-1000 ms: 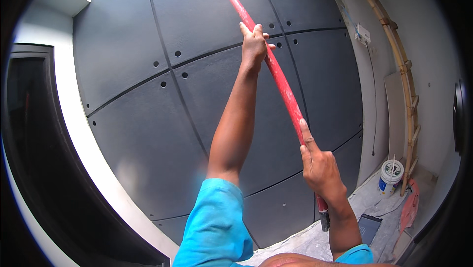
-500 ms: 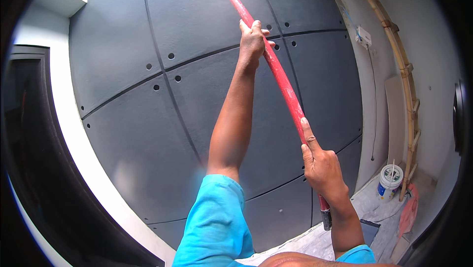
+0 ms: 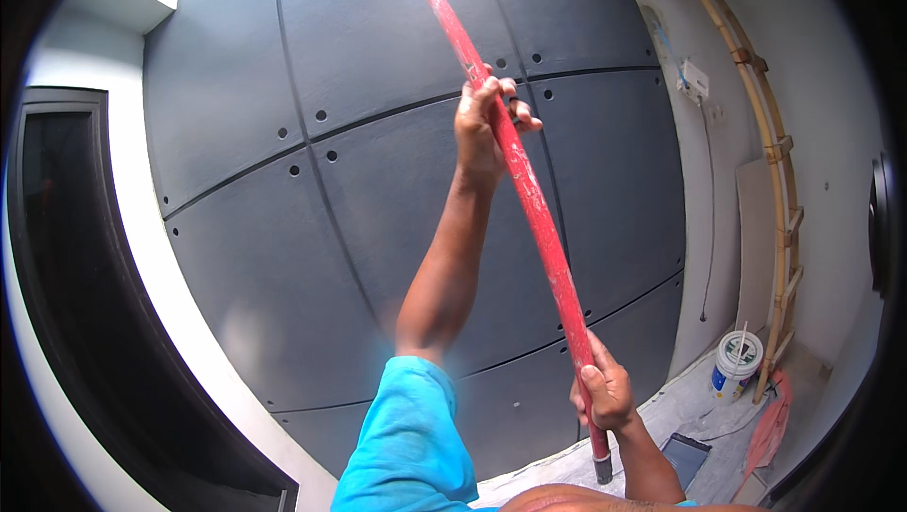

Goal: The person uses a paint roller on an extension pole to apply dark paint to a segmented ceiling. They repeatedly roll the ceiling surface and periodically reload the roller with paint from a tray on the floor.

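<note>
A long red pole (image 3: 534,200), scuffed with pale marks, slants up and to the left in front of a dark grey panelled wall (image 3: 246,304). Its upper end runs out of view; a dark cap covers the lower end. High on the pole, my left hand (image 3: 482,129) holds it loosely, thumb on one side and curled fingertips showing on the other. Near the bottom, my right hand (image 3: 607,394) grips it just above the cap, with the thumb across the front.
A bamboo ladder (image 3: 780,148) leans at the right. By its foot are a white bucket (image 3: 737,366) with a stick and a pinkish cloth (image 3: 775,418). A flat dark panel (image 3: 687,455) lies on the covered floor. At left is a black-framed opening (image 3: 66,257).
The pole has come down, and both hands have moved lower in the view. My right hand now sits close to the pole's capped end, its forefinger no longer stretched along the pole.
</note>
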Available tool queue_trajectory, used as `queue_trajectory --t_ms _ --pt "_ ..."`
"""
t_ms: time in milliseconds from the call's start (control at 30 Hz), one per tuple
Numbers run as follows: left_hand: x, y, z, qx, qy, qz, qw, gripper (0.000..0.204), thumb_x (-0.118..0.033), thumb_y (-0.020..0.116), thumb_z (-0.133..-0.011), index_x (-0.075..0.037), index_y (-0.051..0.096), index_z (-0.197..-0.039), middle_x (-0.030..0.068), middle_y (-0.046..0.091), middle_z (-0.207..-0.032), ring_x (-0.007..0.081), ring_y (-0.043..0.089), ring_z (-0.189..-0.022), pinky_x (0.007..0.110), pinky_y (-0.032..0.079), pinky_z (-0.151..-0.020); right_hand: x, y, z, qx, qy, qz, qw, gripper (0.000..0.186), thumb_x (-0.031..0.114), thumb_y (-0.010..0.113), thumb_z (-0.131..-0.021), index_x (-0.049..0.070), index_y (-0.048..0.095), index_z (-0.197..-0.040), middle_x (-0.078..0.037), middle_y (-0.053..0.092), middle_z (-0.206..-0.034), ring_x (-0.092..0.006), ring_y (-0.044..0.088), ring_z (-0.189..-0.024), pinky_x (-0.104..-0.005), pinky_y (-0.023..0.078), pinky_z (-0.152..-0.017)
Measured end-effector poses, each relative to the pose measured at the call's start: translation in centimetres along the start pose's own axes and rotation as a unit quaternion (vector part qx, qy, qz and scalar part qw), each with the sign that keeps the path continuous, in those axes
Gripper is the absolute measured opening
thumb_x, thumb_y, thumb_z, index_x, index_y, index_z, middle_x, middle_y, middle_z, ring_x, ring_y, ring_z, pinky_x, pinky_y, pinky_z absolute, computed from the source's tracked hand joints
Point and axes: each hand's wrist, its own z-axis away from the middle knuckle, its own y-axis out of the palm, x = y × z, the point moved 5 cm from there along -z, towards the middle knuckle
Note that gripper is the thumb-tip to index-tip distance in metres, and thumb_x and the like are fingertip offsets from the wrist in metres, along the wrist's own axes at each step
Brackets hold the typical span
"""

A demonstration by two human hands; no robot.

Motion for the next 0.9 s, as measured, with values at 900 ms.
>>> queue_trajectory --t_ms 900 --pt "-2.2 -4.0 -7.7 -0.038 0.002 -0.4 0.916 0.039 -0.013 0.045 -0.102 0.005 0.036 -0.136 0.014 0.05 -0.108 0.0189 0.064 -0.072 0.033 0.064 -0.056 3.5 2.4 -10.1 -0.164 -0.216 0.366 0.89 0.052 0.015 0.046 -0.106 0.005 0.034 -0.155 -0.014 0.057 -0.065 -0.0169 0.047 -0.046 -0.0366 0.042 -0.05"
